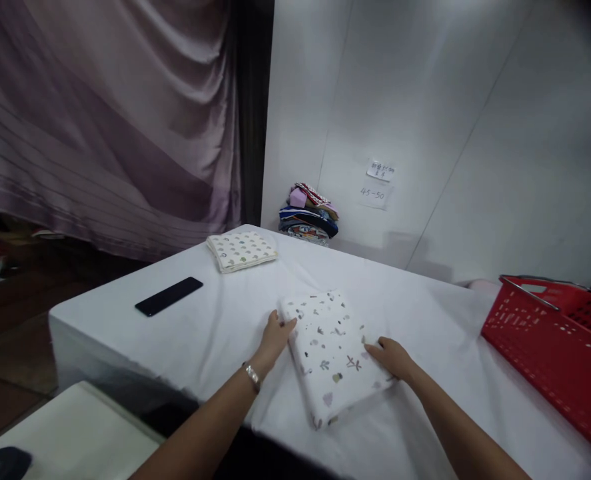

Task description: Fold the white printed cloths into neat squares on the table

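A folded white cloth (332,347) with small printed plants and shapes lies on the white-covered table in front of me. My left hand (274,340) grips its left edge, thumb over the top, a silver bracelet on that wrist. At the opposite edge my right hand (391,357) has its thumb on the cloth, while its other fingers are partly hidden beneath the side. Farther back on the left sits a second folded cloth (242,251), cream with a small repeated print.
On the table (175,347), a black phone-like slab (169,296) lies at the left. A red plastic basket (550,353) with a metal handle stands at the right. Several folded fabrics (308,217) are stacked by the wall, near paper notes (378,183). A mauve curtain (115,120) hangs at left.
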Demonstrator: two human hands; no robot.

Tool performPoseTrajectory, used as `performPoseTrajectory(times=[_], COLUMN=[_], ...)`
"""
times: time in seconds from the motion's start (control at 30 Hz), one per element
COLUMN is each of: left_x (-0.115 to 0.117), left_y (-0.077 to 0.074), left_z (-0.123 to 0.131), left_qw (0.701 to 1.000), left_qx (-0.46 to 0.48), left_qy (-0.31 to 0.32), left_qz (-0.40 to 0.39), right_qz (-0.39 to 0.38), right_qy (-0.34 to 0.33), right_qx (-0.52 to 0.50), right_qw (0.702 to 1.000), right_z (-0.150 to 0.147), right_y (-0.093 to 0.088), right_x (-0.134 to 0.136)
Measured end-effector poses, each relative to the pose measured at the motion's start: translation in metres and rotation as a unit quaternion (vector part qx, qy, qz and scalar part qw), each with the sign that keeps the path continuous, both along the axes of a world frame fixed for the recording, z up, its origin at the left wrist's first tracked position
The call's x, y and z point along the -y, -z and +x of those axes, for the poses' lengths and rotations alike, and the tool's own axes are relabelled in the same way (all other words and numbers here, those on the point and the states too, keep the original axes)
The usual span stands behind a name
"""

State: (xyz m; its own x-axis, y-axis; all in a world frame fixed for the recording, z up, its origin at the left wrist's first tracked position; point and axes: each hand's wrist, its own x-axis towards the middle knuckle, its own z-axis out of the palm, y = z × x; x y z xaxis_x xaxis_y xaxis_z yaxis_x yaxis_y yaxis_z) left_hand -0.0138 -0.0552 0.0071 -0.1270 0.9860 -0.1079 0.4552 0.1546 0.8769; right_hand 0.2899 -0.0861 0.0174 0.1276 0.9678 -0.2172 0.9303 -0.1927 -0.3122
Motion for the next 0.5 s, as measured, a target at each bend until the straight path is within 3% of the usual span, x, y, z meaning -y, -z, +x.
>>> performPoseTrajectory(times=[0.13, 0.2, 0.5], left_x=[0.031, 0.037, 0.025], left_y=[-0.003, -0.005, -0.001], left_z=[0.005, 0.007, 0.012], left_qw=[0.968, 0.95, 0.976], left_qx=[0.244, 0.299, 0.198], left_qy=[-0.011, -0.025, -0.002], left_qz=[-0.058, -0.089, -0.092], right_qz=[-0.024, -0.039, -0.091], right_qy=[0.008, 0.013, 0.056], right_qx=[-0.059, -0.092, -0.227], right_qw=[0.998, 0.995, 0.968], right_z=[0.002, 0.003, 0.005], right_y=[-0.007, -0.012, -0.028], right_x=[-0.003, -0.005, -0.021])
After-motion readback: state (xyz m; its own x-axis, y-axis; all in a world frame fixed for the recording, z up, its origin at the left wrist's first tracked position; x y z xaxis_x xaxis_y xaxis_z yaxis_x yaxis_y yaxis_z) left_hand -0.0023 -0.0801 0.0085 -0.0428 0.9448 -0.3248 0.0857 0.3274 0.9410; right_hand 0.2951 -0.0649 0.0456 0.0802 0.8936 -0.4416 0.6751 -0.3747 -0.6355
